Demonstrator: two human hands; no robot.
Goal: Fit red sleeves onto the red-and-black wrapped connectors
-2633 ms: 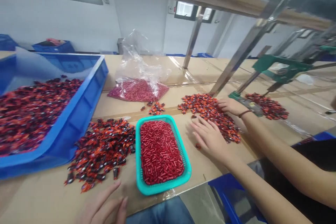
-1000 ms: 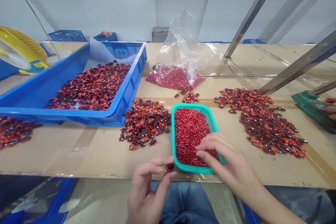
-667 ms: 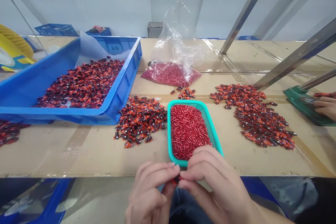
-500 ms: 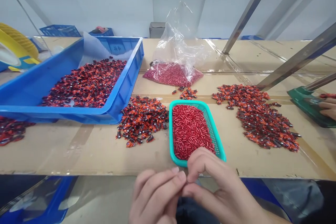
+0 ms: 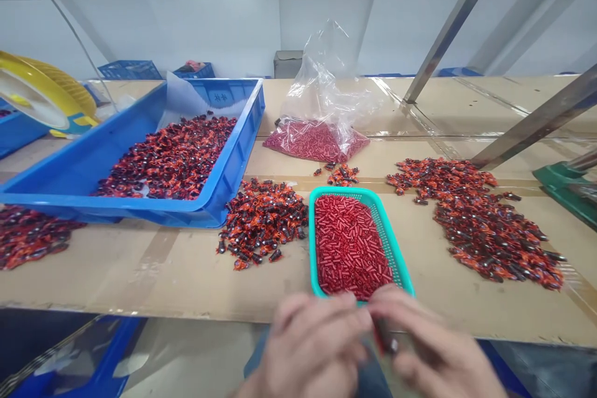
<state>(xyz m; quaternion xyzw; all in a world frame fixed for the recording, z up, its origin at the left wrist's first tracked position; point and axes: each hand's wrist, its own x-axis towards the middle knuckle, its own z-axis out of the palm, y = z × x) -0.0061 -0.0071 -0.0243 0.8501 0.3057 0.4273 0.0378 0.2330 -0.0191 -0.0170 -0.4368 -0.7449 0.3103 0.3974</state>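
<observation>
Well left of the teal plastic basket [image 5: 397,249], a blue crate [image 5: 232,165] holds a mass of red-and-black wrapped pieces [image 5: 168,158]. Its near corner stands just beside a loose heap [image 5: 261,221] of the same pieces, which could slide if a sleeve catches it. The basket is heaped with red tubes [image 5: 347,242], so a knock on its near end could spill them. Just in front of that end, the left hand [image 5: 317,348] and right hand [image 5: 433,345] hang past the edge of the worktop [image 5: 116,277], fingers curled inward around a small dark-and-red piece [image 5: 386,336]. Blur hides how firmly they hold it, and a slip could drop it over the edge. Right of the basket, a wider heap [image 5: 485,227] leaves only a bare strip of worktop for moving before the green metal base [image 5: 564,189].
</observation>
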